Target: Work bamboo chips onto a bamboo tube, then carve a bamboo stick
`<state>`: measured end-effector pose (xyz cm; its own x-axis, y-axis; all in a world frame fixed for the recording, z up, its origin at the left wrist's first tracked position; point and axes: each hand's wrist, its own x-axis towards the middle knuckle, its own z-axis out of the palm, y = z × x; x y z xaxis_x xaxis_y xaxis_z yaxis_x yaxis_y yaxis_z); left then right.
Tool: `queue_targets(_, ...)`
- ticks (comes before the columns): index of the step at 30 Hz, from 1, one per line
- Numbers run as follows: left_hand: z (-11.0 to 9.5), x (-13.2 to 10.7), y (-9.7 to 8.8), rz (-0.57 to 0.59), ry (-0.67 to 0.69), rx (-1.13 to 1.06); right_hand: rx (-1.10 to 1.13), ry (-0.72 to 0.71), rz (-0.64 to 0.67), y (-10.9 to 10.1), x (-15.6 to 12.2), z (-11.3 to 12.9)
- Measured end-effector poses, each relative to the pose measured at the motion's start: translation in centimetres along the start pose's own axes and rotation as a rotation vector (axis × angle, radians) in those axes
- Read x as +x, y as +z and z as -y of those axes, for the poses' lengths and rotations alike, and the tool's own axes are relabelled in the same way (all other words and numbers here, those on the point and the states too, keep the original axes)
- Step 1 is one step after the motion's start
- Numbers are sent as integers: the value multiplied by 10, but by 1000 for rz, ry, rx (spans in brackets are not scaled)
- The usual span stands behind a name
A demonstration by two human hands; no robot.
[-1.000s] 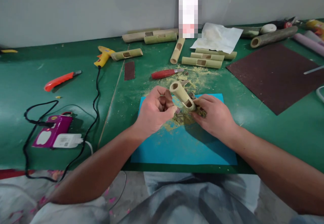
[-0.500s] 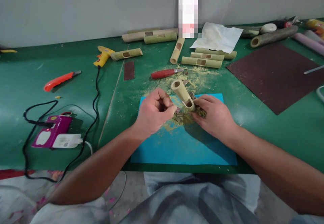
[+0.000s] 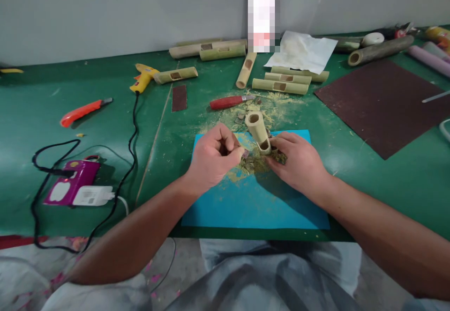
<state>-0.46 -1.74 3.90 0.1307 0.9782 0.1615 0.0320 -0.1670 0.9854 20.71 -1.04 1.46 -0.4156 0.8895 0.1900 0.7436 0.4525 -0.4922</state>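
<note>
Bamboo tube (image 3: 258,132) is leaning tilted over the blue sheet (image 3: 253,203), with the right hand (image 3: 298,163) gripping its lower end just above a pile of shavings (image 3: 253,165). The left hand (image 3: 213,159), fingers curled tight, is pinching a small scrap (image 3: 245,153) just beside that end. A red-handled knife (image 3: 230,101) is lying beyond.

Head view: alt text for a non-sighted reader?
A person's right hand holds a short bamboo tube tilted over a blue sheet strewn with shavings, the curled left hand close beside it. Cut bamboo pieces, a red-handled knife and a yellow glue gun lie behind on the green table.
</note>
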Motion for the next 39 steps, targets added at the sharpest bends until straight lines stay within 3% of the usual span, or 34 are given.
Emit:
queue_targets(4, 0, -2, 0, 16, 39, 55, -7, -14, 2, 0, 0, 0)
queue_targets(10, 1, 0, -1, 66, -118, -14, -11, -14, 0, 0, 0, -1)
queue_targets(17, 1, -3, -1, 27, -33, 42, -15, -22, -2, 1, -1, 0)
queue_targets(23, 2, -1, 0, 26, -103, -6, -27, -26, -6, 1, -1, 0)
queue_targets(30, 0, -2, 1, -14, -71, -5, -22, -33, -19, 2, -1, 0)
queue_targets(34, 2, -3, 0, 13, -44, -11, -18, -25, -25, 2, -1, 2)
queue_targets(39, 2, 0, 1, 67, -135, -92, -22, -23, -3, 0, -1, 2)
